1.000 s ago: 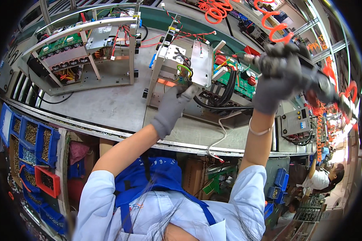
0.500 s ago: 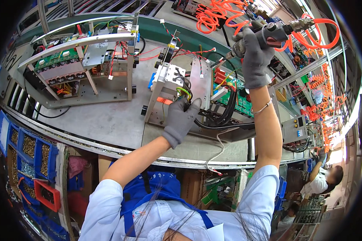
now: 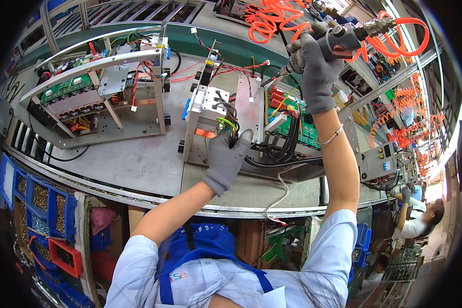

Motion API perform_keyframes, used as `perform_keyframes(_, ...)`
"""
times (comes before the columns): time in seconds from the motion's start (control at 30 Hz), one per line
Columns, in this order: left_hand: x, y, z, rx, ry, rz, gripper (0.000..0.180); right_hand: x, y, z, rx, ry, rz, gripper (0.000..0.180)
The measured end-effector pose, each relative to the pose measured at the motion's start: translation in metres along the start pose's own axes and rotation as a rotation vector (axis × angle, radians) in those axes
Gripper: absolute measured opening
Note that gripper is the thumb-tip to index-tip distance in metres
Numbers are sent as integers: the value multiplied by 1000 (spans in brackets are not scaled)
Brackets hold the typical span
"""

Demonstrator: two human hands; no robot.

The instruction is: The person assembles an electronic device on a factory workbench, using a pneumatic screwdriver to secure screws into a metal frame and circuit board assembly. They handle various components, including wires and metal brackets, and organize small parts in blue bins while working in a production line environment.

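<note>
My right hand (image 3: pixel 321 72), in a grey glove, grips a pneumatic screwdriver (image 3: pixel 342 43) with an orange coiled air hose (image 3: pixel 415 19) at its back end. The tool's bit slants down to the left, over an opened metal chassis (image 3: pixel 247 97). My left hand (image 3: pixel 226 160), gloved too, is closed on black cables (image 3: pixel 233 139) at the chassis's near left part. Just above it stand a white terminal block (image 3: pixel 216 99) and a green-yellow wire (image 3: pixel 226 121). Right of these lie a green circuit board (image 3: pixel 308 131) and thick black cables (image 3: pixel 291 138). Whether the bit touches anything I cannot tell.
A second opened chassis (image 3: pixel 102 97) stands at the left on the metal bench (image 3: pixel 123 159). Blue bins of screws (image 3: pixel 40 197) and a red bin (image 3: pixel 66 258) sit at lower left. A grey box (image 3: pixel 377 163) stands right. Another person (image 3: pixel 418 220) is at far right.
My right hand and the screwdriver have shifted slightly left, and more of the bit shows over the chassis. My left hand keeps its hold on the cables.
</note>
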State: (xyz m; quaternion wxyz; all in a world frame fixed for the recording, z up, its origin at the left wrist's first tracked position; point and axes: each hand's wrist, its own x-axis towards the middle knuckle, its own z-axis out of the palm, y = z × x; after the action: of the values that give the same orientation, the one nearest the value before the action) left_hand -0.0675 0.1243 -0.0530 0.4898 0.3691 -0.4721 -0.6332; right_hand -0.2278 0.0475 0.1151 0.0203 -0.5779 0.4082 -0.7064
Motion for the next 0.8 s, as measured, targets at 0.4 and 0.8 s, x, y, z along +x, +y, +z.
perform_keyframes(0.4,4,0,5,-88,-1,71,27,-3,1,2,70,-10,29,23)
perform_keyframes(0.8,7,-7,7,-53,26,89,29,-2,0,1,-70,-13,-47,21)
